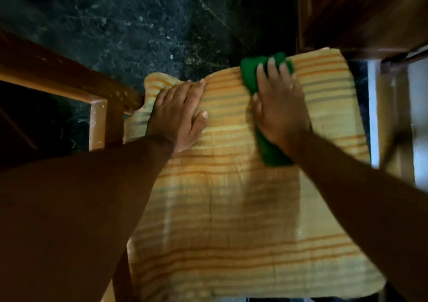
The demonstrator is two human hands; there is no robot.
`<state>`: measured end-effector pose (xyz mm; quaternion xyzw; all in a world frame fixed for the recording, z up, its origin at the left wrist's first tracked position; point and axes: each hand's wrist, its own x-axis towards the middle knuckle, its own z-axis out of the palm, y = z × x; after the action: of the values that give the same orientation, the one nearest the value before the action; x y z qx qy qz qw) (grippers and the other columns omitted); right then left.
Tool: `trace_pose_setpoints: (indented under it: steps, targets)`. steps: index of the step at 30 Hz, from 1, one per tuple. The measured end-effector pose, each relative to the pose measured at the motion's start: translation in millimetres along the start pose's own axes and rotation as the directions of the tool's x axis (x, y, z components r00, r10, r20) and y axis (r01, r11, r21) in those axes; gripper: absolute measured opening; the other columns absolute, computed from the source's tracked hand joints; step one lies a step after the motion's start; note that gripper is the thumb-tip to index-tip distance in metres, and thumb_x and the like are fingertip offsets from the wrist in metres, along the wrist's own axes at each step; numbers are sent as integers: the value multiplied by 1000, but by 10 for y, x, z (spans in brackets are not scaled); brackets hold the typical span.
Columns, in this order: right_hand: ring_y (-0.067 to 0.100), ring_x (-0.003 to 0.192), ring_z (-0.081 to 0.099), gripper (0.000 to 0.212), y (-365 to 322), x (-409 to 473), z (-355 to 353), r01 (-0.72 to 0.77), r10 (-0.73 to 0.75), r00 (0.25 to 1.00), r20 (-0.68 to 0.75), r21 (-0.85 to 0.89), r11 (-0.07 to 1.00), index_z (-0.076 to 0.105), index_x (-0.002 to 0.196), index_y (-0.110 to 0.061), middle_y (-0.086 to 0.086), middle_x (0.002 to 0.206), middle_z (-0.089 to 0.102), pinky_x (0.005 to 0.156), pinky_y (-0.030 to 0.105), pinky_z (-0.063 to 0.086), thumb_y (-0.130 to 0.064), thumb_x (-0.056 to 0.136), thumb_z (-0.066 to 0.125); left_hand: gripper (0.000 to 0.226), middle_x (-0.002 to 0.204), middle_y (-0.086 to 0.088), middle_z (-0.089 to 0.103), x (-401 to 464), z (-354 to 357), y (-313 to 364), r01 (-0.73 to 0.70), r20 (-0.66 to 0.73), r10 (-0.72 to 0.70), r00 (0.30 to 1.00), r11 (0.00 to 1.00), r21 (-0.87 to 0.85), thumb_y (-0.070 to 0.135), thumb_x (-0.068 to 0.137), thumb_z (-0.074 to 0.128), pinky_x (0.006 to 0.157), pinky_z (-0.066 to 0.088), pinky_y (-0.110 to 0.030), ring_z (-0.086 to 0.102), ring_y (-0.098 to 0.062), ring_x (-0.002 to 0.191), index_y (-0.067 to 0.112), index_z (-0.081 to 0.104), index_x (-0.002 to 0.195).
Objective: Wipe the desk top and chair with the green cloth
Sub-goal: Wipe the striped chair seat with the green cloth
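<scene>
The chair seat carries a yellow cushion cover with orange stripes (231,197), filling the middle of the view. My right hand (281,107) presses the green cloth (271,153) flat on the cushion near its far right corner; the cloth shows beyond my fingertips and below my wrist. Spread flat with fingers apart, my left hand (178,114) rests on the far left part of the cushion and holds nothing. The chair's wooden armrest (69,79) runs along the left.
Dark speckled stone floor (139,24) lies beyond the chair. Brown wooden furniture (361,12) stands at the upper right, close to the cushion's far corner. A pale upright edge (374,116) borders the chair on the right.
</scene>
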<state>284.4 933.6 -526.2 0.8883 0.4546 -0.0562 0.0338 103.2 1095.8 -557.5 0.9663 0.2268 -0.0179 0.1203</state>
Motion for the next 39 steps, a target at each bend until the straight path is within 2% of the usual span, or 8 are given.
trace_pose_setpoints:
  steps: [3, 10, 16, 20, 25, 30, 34, 39]
  targets:
    - [44, 143, 22, 64, -347, -1246, 147, 289, -294, 949, 113, 60, 955, 23, 152, -8, 23, 159, 21, 116, 56, 13, -37, 96, 33, 71, 154, -16, 43, 5, 8, -9, -10, 3, 10, 1000, 1000, -7, 48, 95, 35, 118, 25, -50, 40, -34, 140, 17, 26, 158]
    - [29, 134, 37, 67, 163, -1626, 6, 920, -914, 307, 266, 163, 356, 37, 147, -25, 6, 150, 42, 111, 52, 32, -49, 87, 58, 73, 156, -17, 41, -25, -14, 6, 0, 12, 0, 1000, 1000, -31, 51, 94, 33, 120, 22, -51, 38, -35, 142, 17, 26, 158]
    - [45, 143, 25, 61, 909, -44, -149, 171, -172, 983, 59, 23, 985, 26, 153, -12, 22, 158, 27, 110, 66, 26, -30, 98, 44, 74, 155, -16, 42, -12, 4, -5, -9, 9, 9, 1000, 1000, -24, 52, 94, 34, 119, 22, -51, 39, -35, 141, 17, 25, 158]
    - [43, 147, 15, 62, 607, -336, -79, -8, 8, 1000, -2, 53, 999, 20, 154, -9, 23, 161, 17, 117, 58, 15, -37, 99, 26, 72, 154, -16, 42, -17, 27, -24, -24, -2, 24, 1000, 1000, -8, 51, 95, 34, 118, 23, -51, 40, -35, 139, 17, 25, 158]
    - [37, 144, 26, 58, -481, -2716, 356, 546, -564, 814, 138, 149, 825, 34, 150, -17, 14, 156, 34, 112, 54, 33, -33, 94, 41, 73, 154, -16, 42, -8, 44, -9, -13, 2, 13, 1000, 1000, 18, 51, 95, 35, 117, 23, -52, 41, -36, 138, 19, 22, 159]
    - [28, 147, 23, 58, -163, -2985, 424, 611, -645, 746, 166, 213, 762, 23, 155, -21, 7, 163, 20, 119, 48, 15, -31, 99, 33, 71, 146, -18, 47, 10, -25, 9, -23, 14, 22, 1000, 996, 83, 53, 95, 34, 109, 32, -54, 47, -40, 128, 17, 25, 156]
    - [36, 147, 16, 66, 831, -2164, 193, 122, -138, 985, 102, 146, 982, 14, 154, -17, 16, 160, 21, 116, 59, 18, -28, 95, 40, 75, 152, -22, 41, 7, -129, 64, 25, 85, -37, 996, 990, 140, 59, 95, 29, 113, 28, -55, 42, -42, 135, 17, 22, 157]
    - [50, 131, 40, 65, 1586, -1343, -3, -479, 431, 878, 209, 364, 799, 22, 155, -14, 30, 148, 38, 104, 54, 35, -47, 99, 23, 80, 165, -19, 22, 121, -224, 115, -133, 171, 113, 979, 985, 111, 70, 95, 22, 120, 20, -54, 24, -40, 150, 22, 10, 159]
